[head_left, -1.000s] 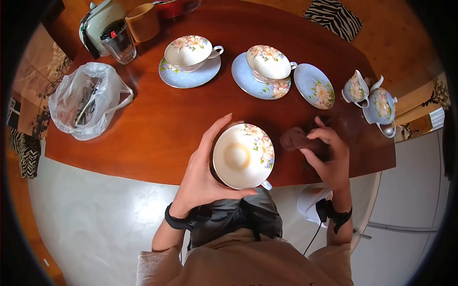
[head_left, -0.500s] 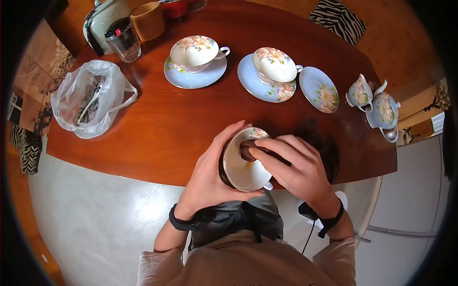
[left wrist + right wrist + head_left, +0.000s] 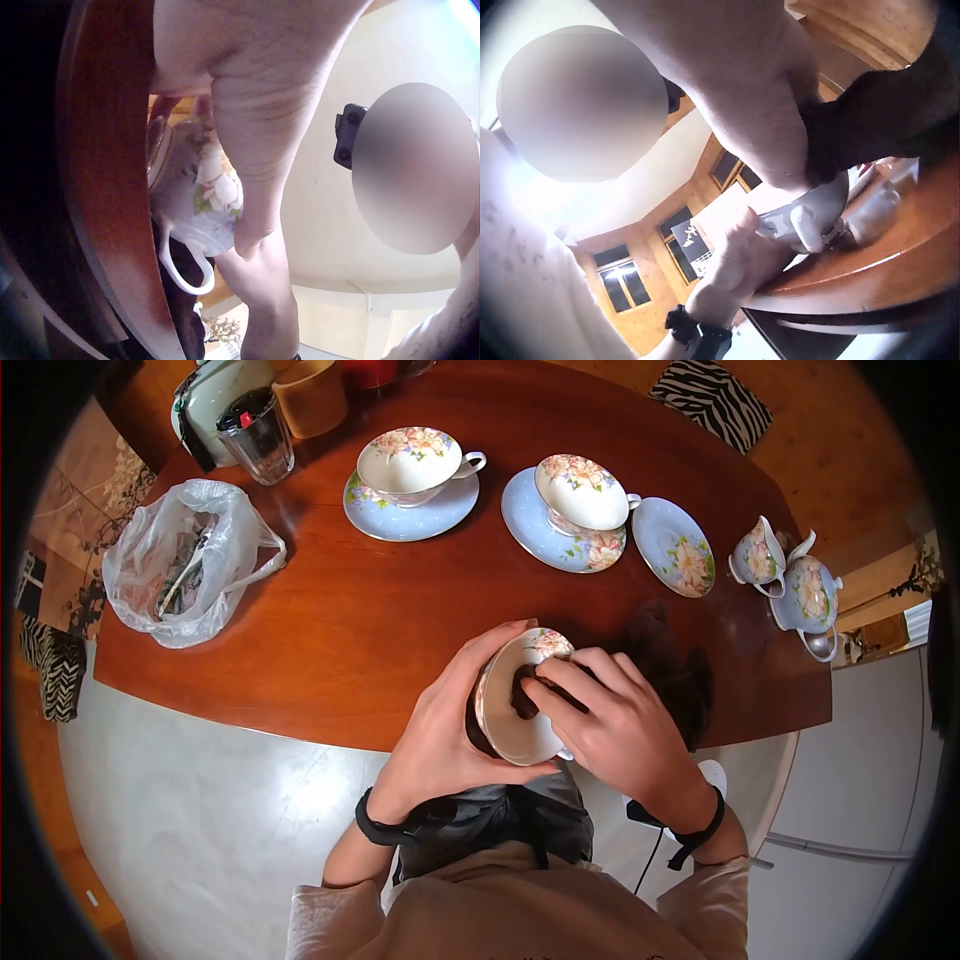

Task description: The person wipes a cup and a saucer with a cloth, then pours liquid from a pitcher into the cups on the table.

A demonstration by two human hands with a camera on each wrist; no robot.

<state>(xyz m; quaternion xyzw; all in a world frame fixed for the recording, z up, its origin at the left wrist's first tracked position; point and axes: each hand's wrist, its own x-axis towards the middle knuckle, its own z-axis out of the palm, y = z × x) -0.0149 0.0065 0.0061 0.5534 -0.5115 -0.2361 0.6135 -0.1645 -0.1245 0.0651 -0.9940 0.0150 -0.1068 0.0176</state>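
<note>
Tea things across the far side of the table, with one teacup at the near edge.
On the table [image 3: 330,610] we have a plastic bag [image 3: 235,540] at the left; behind it stand a drinking glass [image 3: 270,460], a lidded pot [image 3: 212,400] and a canister [image 3: 312,405], close together. Right of these, we see the left saucer [image 3: 430,520] with the left teacup [image 3: 405,475] on it, then the middle saucer [image 3: 525,525] bearing the middle teacup [image 3: 585,510]. Just right of that lies the right saucer [image 3: 660,545]. Farther right, we find a creamer [image 3: 757,555] beside a teapot [image 3: 808,595]. Before them all, the near teacup [image 3: 510,730] is between the two hands, a cloth [image 3: 523,695] inside it.
</note>
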